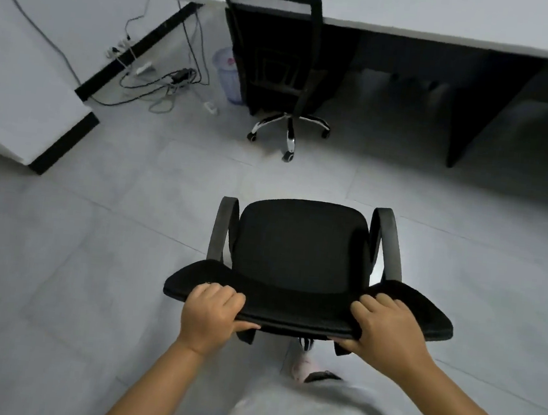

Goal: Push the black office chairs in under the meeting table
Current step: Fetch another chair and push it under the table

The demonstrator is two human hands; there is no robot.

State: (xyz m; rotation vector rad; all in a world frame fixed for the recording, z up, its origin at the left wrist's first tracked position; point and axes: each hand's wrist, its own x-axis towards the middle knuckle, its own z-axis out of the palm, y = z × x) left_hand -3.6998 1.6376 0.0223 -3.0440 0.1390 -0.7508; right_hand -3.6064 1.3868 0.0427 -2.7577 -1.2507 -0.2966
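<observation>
On the tiled floor short of the meeting table (pixel 421 16), my left hand (pixel 209 312) and right hand (pixel 384 330) curl fingers around the near chair (pixel 299 243) backrest top, no readable writing, second chair (pixel 274 65) already tucked under, cables (pixel 164 84) and bin (pixel 227 74) at left.

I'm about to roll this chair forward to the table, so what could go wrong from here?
1. The armrests might hit the meeting table edge rather than slide under.
2. Veering left could bump the parked chair or reach the floor cables.
3. Both hands grip only the backrest top, so the near chair may swivel.
</observation>
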